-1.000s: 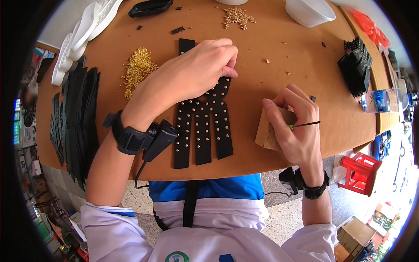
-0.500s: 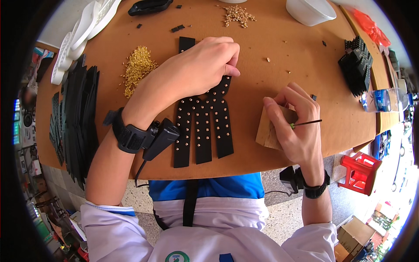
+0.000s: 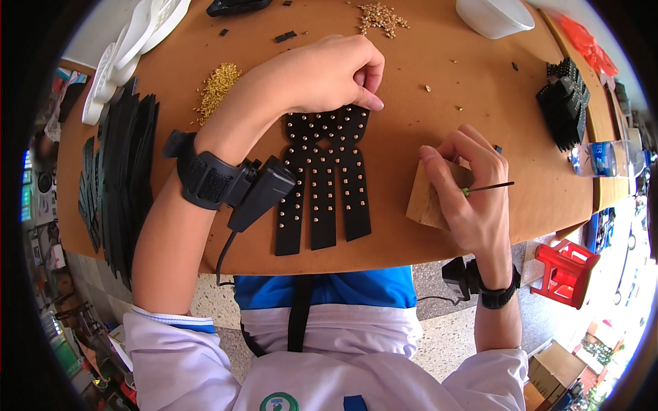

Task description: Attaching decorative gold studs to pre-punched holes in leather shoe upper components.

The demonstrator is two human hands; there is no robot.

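Note:
A black strap piece, split into three tails at its near end and dotted with rows of shiny metal studs, lies flat in front of me. My left hand is over its far part, with fingers curled and thumb and fingertips pinched together by its far right edge. What the pinch holds, if anything, is hidden. To the right, my right hand is closed around a wooden block. A thin dark rod with a green bit at one end sticks out from the same hand.
Gold-coloured bits lie piled at left, copper-toned studs at the back. Long black strips are stacked left. A white bowl and bundled studded pieces stand right. A red stool is beyond the table edge.
My left hand has shifted away from me, uncovering more studded rows while hiding the strap's far end. My right hand keeps its hold on the block. The whole view has shifted slightly.

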